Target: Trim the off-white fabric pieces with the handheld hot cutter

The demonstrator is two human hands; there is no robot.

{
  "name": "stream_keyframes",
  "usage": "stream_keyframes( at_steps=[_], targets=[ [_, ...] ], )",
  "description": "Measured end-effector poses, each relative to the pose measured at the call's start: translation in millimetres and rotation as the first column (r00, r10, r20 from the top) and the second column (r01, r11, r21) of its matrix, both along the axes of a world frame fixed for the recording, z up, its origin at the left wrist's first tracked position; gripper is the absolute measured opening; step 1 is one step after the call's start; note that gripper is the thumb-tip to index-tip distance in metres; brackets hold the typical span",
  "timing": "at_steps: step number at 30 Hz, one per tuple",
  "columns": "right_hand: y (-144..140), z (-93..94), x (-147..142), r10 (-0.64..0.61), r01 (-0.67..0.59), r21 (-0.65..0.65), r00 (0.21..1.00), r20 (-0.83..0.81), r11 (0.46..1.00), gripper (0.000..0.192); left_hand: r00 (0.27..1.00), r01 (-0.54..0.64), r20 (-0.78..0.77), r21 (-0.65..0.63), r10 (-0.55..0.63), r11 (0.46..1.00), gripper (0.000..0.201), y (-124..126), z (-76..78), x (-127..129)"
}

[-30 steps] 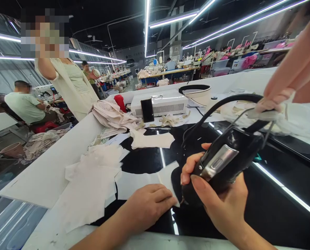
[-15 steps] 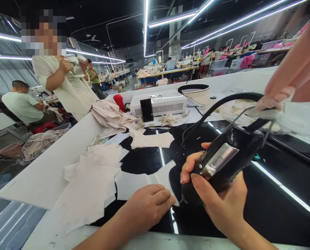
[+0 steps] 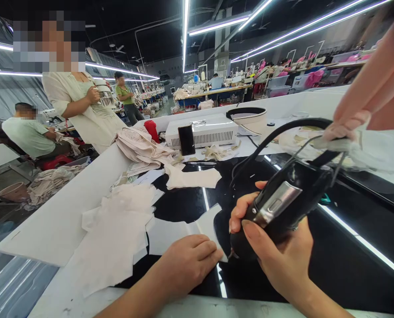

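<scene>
My left hand (image 3: 193,260) presses down on the right end of a white fabric piece (image 3: 170,232), its fingers together and bent, the thumb hidden. The piece lies flat on a glossy black surface (image 3: 342,274). My right hand (image 3: 283,251) is wrapped round a black corded handheld tool (image 3: 293,207) with a silver plate on its side. The tool leans, its narrow lower tip close to the piece's right edge; I cannot tell if they touch. At the tool's top, a blurred skin-toned shape like fingers (image 3: 365,106) is near the cord and some whitish wrapping.
Layered white pieces (image 3: 117,234) lie at left, a pale cut piece (image 3: 193,177) beyond. Behind stand a phone (image 3: 186,140), a white vented box (image 3: 210,126), a red object (image 3: 151,131) and piled fabric (image 3: 140,145). A person (image 3: 81,101) stands at far left beyond a low white wall.
The tool in my right hand has shifted very slightly left. My left hand and the fabric piece stay put. The standing person has turned and lowered the object in their hands.
</scene>
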State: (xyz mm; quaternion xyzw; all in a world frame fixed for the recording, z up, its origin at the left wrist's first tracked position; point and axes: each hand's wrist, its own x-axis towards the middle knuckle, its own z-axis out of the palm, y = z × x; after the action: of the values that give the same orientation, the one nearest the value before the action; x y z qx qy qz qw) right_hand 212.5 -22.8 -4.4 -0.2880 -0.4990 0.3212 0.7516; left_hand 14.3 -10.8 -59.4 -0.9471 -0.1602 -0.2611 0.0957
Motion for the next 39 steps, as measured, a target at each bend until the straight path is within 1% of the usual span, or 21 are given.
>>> stream_keyframes(
  at_steps=[9, 14, 23, 30, 35, 39],
  targets=[
    [4, -1.9, -1, -0.012, 0.012, -0.002, 0.999, -0.037, 1.0, 0.028, 1.0, 0.008, -0.012, -0.035, -0.009, 0.999, 0.031, -1, -3.4, -3],
    [2, 1.3, -1, 0.0, -0.001, -0.007, 1.0, -0.028, 1.0, 0.03, 1.0, 0.008, -0.002, -0.044, -0.008, 0.999, 0.031, -3, -3.0, -2],
    [3, 9.8, -4, -0.033, 0.033, -0.009, 0.999, 0.025, 0.999, 0.033, 1.0, 0.011, 0.02, -0.038, -0.011, 0.999, 0.033, 0, -3.6, -2],
    [3, 6.9, -5, 0.007, -0.007, 0.007, 0.999, -0.045, 1.0, 0.028, 1.0, 0.008, 0.031, -0.041, -0.007, 0.999, 0.031, 1, -3.4, -2],
    [3, 5.9, -6, -0.017, 0.017, 0.002, 1.0, -0.004, 1.0, 0.033, 1.0, 0.01, 0.028, -0.047, -0.009, 0.999, 0.031, 1, -0.6, -1],
    [3, 6.8, -5, -0.029, 0.03, -0.003, 0.999, 0.042, 1.0, 0.032, 0.999, 0.01, 0.038, -0.054, -0.008, 0.998, 0.031, 1, -2.3, -2]
  ],
)
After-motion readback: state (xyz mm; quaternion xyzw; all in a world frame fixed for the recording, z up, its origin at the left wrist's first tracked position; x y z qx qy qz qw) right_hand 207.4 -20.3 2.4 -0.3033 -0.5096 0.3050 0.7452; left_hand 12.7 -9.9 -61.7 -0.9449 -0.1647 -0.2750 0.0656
